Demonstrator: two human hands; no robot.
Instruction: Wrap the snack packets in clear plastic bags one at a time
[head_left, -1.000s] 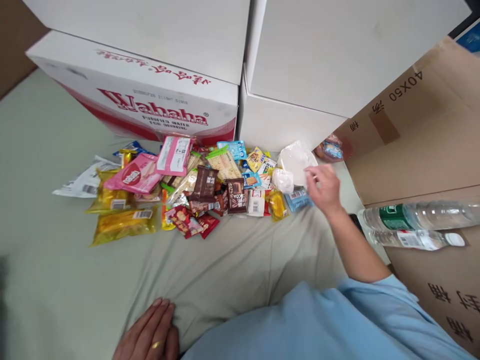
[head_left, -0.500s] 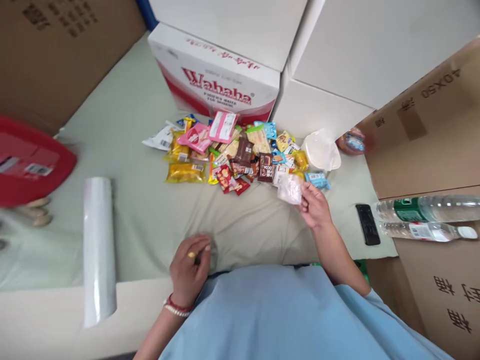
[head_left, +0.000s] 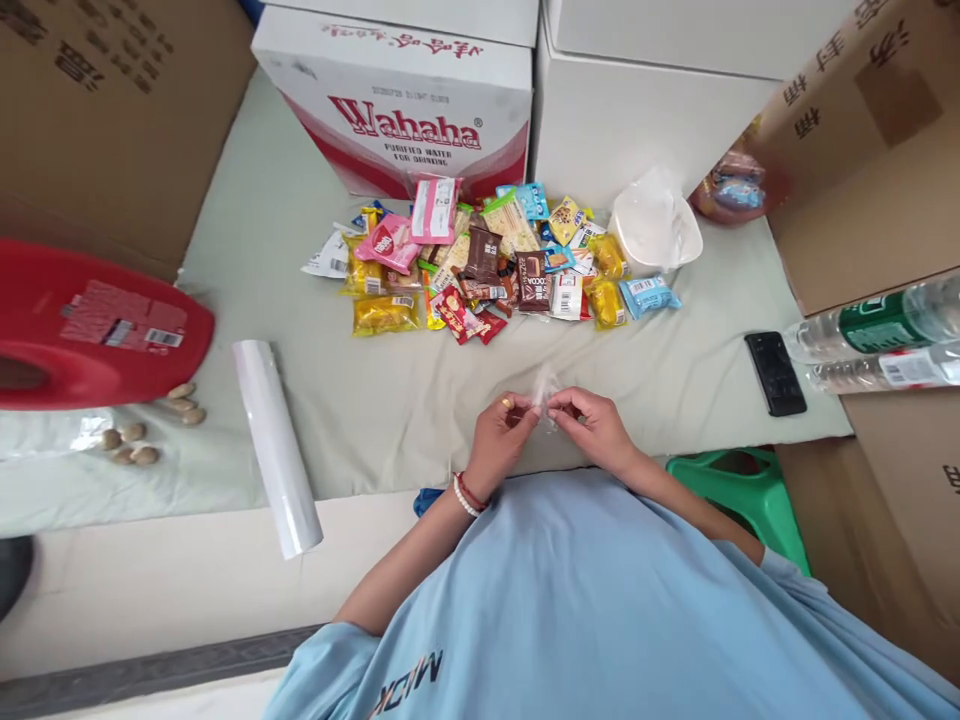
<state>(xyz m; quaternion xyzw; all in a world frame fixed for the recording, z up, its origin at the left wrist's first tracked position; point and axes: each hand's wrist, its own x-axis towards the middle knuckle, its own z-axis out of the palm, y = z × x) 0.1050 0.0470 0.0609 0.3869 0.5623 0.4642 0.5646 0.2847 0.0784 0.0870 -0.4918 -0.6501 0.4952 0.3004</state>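
Note:
A small clear plastic bag [head_left: 547, 384] is pinched between my two hands, just above the cloth near my body. My left hand [head_left: 501, 437] grips its left side with thumb and fingertips, and my right hand [head_left: 592, 425] grips its right side. The bag is crumpled and partly hidden by the fingers. Beyond my hands lies a pile of wrapped snacks [head_left: 484, 256]. A brown cocoa packet [head_left: 532, 281], a yellow packet [head_left: 606, 303] and a light-blue packet [head_left: 650, 296] lie along its near and right edges.
A white bowl [head_left: 626, 240] with plastic film stands right of the pile, before a Wahaha carton [head_left: 405, 120] and white boxes. A film roll [head_left: 277, 450], red container [head_left: 135, 330] and several round brown pieces [head_left: 135, 445] lie left. A phone [head_left: 775, 373] and bottles [head_left: 885, 325] lie right.
My right hand has brought the clear bag from the edge of the snack pile back toward my body. My left hand has moved right and taken hold of it too. The view has shifted.

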